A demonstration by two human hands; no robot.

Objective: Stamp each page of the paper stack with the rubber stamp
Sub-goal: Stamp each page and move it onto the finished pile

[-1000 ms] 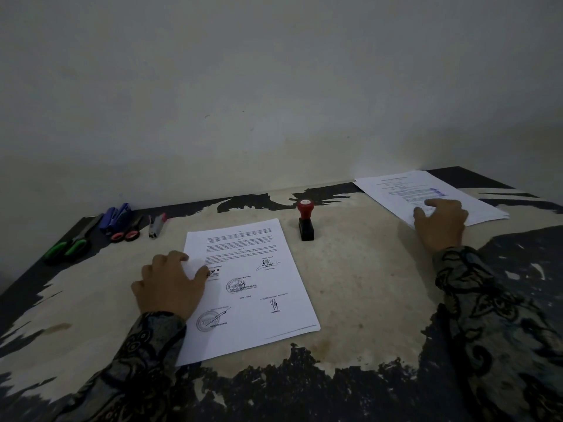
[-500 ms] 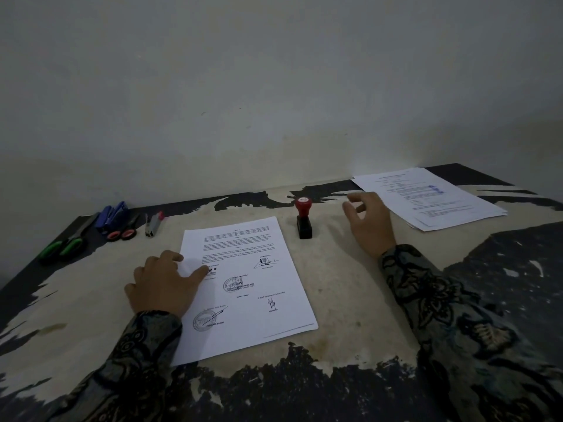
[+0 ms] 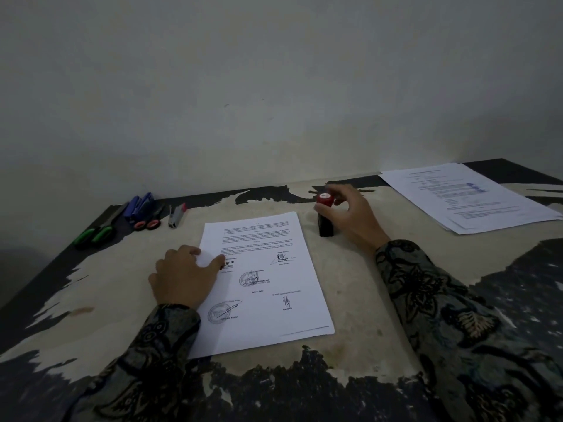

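Rubber stamp [image 3: 324, 215]: upright on table [image 3: 350, 287], just right of paper's far corner; red knob on top, black base.
Right hand [image 3: 350, 219]: fingers curled round the stamp's red knob.
Left hand [image 3: 182, 275]: lying flat on paper's left edge, fingers relaxed.
Paper stack [image 3: 262, 281]: centre, near; printed, round seals and signatures showing.
Second sheets [image 3: 469, 196]: far right.
Scissors [image 3: 97, 228], pens [image 3: 138, 205]: far left.
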